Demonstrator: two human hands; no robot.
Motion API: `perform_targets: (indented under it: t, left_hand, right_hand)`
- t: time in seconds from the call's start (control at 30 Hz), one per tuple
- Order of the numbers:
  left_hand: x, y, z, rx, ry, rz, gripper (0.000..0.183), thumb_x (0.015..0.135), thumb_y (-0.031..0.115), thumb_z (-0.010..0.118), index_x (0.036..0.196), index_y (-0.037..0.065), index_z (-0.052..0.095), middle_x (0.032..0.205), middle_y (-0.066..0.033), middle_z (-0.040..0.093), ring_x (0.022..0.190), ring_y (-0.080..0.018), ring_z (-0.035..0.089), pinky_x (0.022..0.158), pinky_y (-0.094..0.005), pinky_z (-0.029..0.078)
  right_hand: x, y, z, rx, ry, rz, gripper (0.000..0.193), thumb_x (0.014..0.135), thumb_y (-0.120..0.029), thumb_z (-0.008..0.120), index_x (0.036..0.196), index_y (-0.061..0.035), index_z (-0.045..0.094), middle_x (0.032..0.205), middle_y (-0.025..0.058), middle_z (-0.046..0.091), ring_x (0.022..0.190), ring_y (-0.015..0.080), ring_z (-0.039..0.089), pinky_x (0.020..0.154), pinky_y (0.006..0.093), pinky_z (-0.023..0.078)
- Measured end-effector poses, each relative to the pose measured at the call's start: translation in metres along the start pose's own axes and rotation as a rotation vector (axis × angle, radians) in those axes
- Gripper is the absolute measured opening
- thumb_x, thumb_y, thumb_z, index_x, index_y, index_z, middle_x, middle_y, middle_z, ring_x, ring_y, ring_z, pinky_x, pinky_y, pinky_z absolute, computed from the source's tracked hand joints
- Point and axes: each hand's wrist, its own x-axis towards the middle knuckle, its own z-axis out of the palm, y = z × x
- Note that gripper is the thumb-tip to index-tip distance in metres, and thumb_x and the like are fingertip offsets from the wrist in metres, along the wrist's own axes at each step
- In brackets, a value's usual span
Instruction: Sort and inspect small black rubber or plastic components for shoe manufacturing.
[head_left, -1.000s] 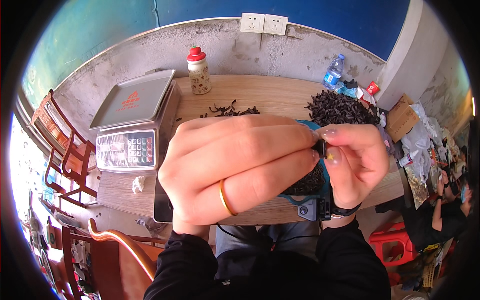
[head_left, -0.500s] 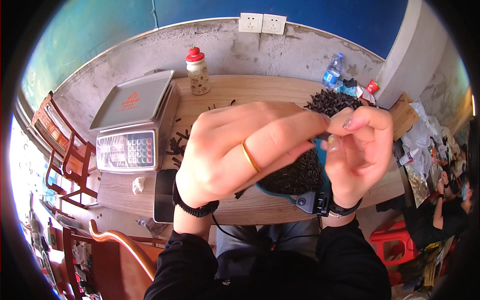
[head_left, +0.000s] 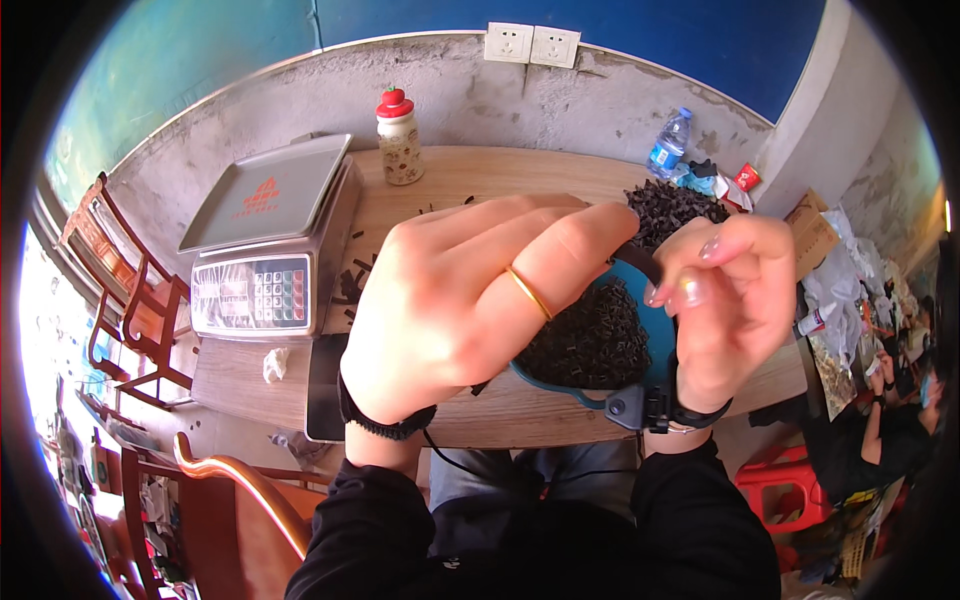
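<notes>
A short, dark brown-black strip (head_left: 640,262) spans the gap between my two hands above the table. My left hand (head_left: 470,300), back turned up and a gold ring on one finger, pinches the strip's left end. At the other end, thumb and bent fingers of my right hand (head_left: 735,290) close on it; the exact contact is partly hidden. Below them stands a blue basin (head_left: 658,325) holding many small dark pieces (head_left: 590,340). Beyond my right hand lies a heap of larger dark pieces (head_left: 672,210). Loose dark strips (head_left: 352,280) lie left of my left hand.
A weighing scale (head_left: 265,240) stands at the table's left, with a crumpled tissue (head_left: 275,364) in front. At the back are a red-capped bottle (head_left: 400,145) and a clear water bottle (head_left: 670,145). A black-sleeved person (head_left: 865,440) sits at far right, near a red stool (head_left: 785,490).
My hands have drawn slightly apart, and the dark strip now shows between the fingertips. More of the basin's inside is visible. The view has shifted a little.
</notes>
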Motion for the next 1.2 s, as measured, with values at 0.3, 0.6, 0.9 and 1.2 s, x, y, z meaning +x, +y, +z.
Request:
perform_targets:
  t: [0.3,0.6,0.9,1.2]
  left_hand:
    - [-0.001,-0.003,-0.001,-0.039,-0.014,0.042,0.036,0.059,-0.003,0.074,0.091,0.000,0.060,0.081,-0.0101,0.066,0.069,-0.0222,0.066,0.059,-0.0275,0.052]
    - [-0.001,-0.006,0.007,-0.239,0.001,0.029,0.035,0.060,-0.007,0.073,0.091,-0.001,0.058,0.083,-0.0129,0.066,0.072,-0.0241,0.066,0.064,-0.0292,0.053]
    - [-0.003,-0.004,0.001,-0.289,0.015,-0.029,0.035,0.061,-0.006,0.074,0.092,-0.001,0.057,0.085,-0.0119,0.066,0.075,-0.0229,0.067,0.068,-0.0291,0.053]
    - [-0.050,-0.132,0.012,0.056,-0.451,-0.614,0.020,0.072,0.009,0.067,0.090,0.003,0.067,0.081,-0.0113,0.067,0.077,-0.0196,0.066,0.073,-0.0283,0.051]
  right_hand:
    - [0.008,0.001,-0.006,0.323,-0.230,0.647,0.019,0.084,-0.007,0.063,0.099,0.0032,0.058,0.087,0.0031,0.059,0.073,0.0040,0.053,0.057,0.0165,0.041]
    - [0.007,0.007,0.000,0.433,-0.107,0.661,0.013,0.079,0.002,0.064,0.075,-0.0019,0.053,0.077,-0.0004,0.055,0.072,0.0039,0.051,0.064,0.0176,0.041]
    - [0.003,0.007,0.005,0.399,-0.073,0.645,0.017,0.077,0.000,0.067,0.070,-0.0036,0.052,0.071,-0.0011,0.053,0.065,0.0035,0.046,0.059,0.0181,0.035]
    - [-0.008,0.058,-0.097,-1.015,-0.298,0.553,0.016,0.077,-0.007,0.067,0.073,0.0027,0.055,0.057,0.0089,0.056,0.051,0.0110,0.053,0.051,0.0253,0.041]
